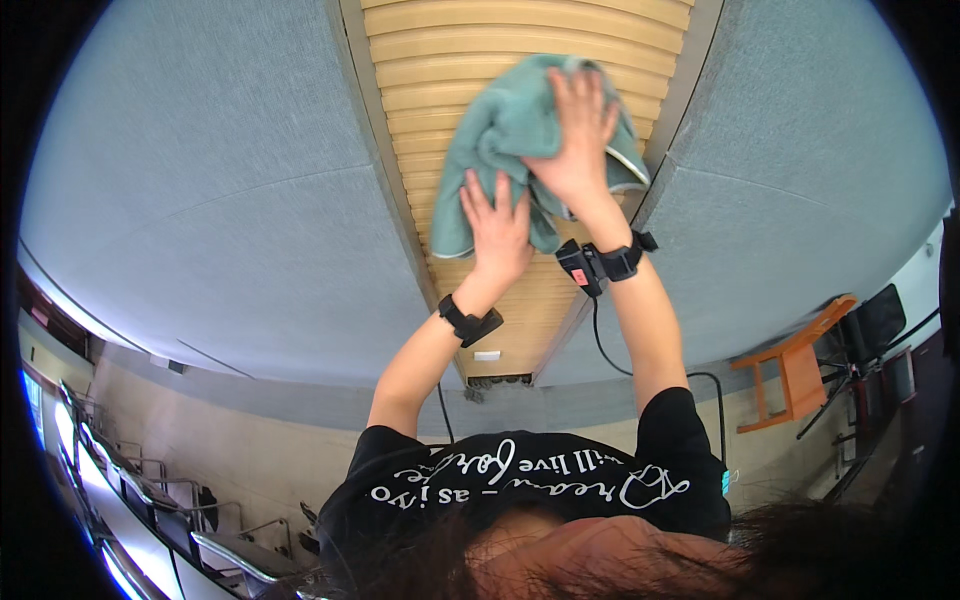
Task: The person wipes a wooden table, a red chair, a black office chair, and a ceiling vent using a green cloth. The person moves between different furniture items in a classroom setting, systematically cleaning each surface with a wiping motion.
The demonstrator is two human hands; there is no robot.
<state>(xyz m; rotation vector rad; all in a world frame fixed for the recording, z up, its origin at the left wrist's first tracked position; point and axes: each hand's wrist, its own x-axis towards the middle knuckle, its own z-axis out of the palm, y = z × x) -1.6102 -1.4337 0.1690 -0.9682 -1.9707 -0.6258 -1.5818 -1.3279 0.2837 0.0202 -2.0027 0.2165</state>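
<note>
A green towel (499,124) with a pale edge lies bunched against a ribbed, wood-coloured panel (420,56). My left hand (499,229) presses the towel's lower part with its fingers spread. Higher up and to the right, my right hand (577,139) holds another part of it, its fingertips slightly blurred. Folds of cloth stick out around both hands and hide the panel behind them. Each wrist wears a black strap with a small device; a cable hangs from the right one.
Grey fabric-like wall panels (247,150) flank the ribbed strip, with metal trim (390,161) between. A small white plate (487,355) sits low on the strip. Rows of chairs (150,487) stand at lower left. At right are an orange wooden chair (802,379) and a black seat (877,322).
</note>
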